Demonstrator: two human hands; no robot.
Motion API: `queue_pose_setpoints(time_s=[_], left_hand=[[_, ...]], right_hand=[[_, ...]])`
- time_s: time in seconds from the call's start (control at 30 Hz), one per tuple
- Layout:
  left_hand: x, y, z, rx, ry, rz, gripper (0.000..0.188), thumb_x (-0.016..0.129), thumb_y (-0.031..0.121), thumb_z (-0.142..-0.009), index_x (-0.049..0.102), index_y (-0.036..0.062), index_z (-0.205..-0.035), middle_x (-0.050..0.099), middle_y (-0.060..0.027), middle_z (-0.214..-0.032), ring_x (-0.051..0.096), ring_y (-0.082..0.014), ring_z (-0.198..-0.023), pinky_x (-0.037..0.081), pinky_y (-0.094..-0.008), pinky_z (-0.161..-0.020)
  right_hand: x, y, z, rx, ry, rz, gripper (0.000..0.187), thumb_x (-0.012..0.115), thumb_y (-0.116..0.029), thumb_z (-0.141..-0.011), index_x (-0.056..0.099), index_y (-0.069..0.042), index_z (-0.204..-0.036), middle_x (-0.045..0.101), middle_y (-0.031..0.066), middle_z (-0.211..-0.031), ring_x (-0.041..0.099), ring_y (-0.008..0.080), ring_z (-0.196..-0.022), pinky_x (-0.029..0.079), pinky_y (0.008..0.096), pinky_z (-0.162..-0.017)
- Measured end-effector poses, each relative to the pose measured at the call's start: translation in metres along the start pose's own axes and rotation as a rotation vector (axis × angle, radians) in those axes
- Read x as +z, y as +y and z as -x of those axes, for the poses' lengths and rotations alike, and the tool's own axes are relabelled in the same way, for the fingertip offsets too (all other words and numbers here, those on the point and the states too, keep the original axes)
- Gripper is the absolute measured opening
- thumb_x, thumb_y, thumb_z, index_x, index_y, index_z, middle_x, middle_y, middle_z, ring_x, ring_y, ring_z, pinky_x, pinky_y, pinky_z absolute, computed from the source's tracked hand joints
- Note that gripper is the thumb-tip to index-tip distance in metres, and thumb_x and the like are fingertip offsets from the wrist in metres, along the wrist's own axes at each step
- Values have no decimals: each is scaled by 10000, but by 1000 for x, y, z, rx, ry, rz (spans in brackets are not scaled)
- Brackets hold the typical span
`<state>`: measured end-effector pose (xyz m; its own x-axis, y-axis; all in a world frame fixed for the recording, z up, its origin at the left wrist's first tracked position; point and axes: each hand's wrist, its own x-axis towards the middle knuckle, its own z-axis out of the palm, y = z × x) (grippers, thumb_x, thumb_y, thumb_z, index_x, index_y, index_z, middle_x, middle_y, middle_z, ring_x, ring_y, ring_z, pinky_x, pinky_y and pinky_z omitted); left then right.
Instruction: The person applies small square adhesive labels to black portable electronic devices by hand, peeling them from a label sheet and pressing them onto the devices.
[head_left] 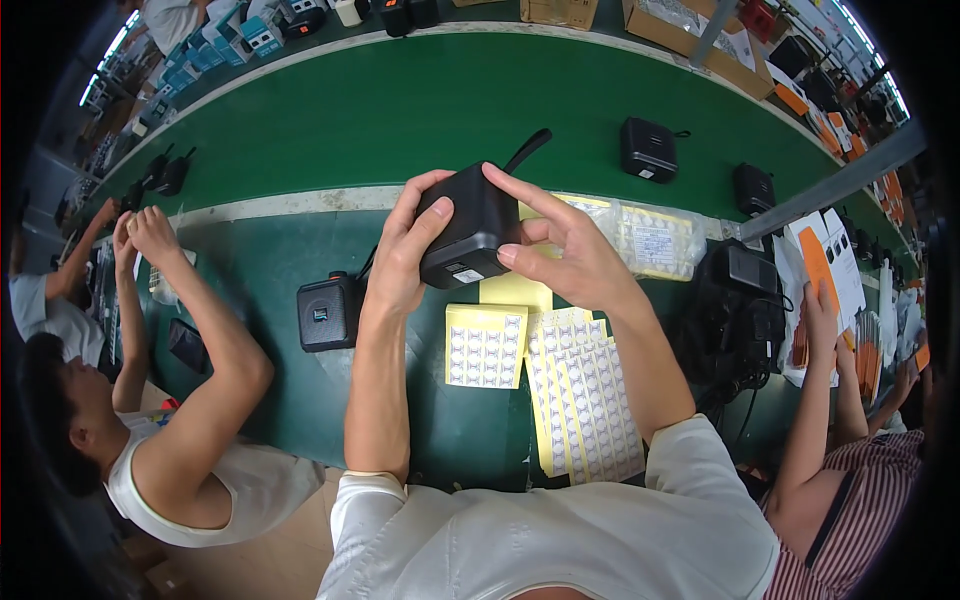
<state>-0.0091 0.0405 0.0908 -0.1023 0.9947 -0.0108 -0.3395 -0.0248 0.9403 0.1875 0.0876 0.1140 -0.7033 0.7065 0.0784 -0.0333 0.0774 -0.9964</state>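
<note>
- Both hands hold a black box-shaped device (472,205) up between them, above the bench (285,405); neither hand is clearly nearer.
- The left hand (408,235) wraps the device's left side, thumb flat on top. The right hand (570,250) spans its right side, index fingertip at the far edge, thumb by the near corner.
- The white label (466,274) faces the wearer; the strap (528,150) sticks out beyond, to the right. The long axis seems to run away from the wearer, but foreshortening leaves this unsure.
- The device's underside, far end and most left fingertips are hidden.
- Below lie a yellow-backed sticker sheet (485,347) and, to its right, fanned sticker sheets (590,400), partly overlapping.
- Left of the left forearm, which partly covers it, sits a mesh-fronted black device (327,315).
- Right of the right forearm, a dark corded heap (742,300) is hard to make out.
- Farther off, a strapped black device (648,150) rests on the green belt (400,110).
</note>
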Motion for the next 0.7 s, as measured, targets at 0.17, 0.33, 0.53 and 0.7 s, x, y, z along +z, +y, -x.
queue_pose_setpoints(time_s=[0.17,0.33,0.53,0.7], left_hand=[[2,0,0,32,32,-36,385,607,249,-929,534,37,-1242,591,-70,-1101,570,-142,-991,459,-264,-857],[4,-2,0,84,83,-139,390,617,254,-923,539,32,-1234,580,-76,-1109,564,-149,-983,454,-272,-868],[7,2,1,54,142,-74,398,608,264,-930,536,25,-1240,582,-86,-1089,568,-143,-975,461,-267,-855],[7,1,0,23,110,2,404,603,255,-936,528,16,-1252,583,-86,-1096,581,-139,-966,473,-261,-840]], right_hand=[[0,0,0,6,29,69,677,622,-80,-859,373,-73,-1488,642,115,-1152,639,134,-961,450,299,-930],[5,-4,1,7,97,185,645,611,-79,-870,399,-93,-1479,668,87,-1020,607,91,-899,437,274,-905],[-1,-10,3,-44,81,220,619,598,-97,-890,400,-82,-1476,651,37,-749,513,46,-772,413,244,-876],[-2,-5,3,-72,76,238,608,591,-104,-895,402,-67,-1472,656,39,-739,511,48,-772,416,259,-886]])
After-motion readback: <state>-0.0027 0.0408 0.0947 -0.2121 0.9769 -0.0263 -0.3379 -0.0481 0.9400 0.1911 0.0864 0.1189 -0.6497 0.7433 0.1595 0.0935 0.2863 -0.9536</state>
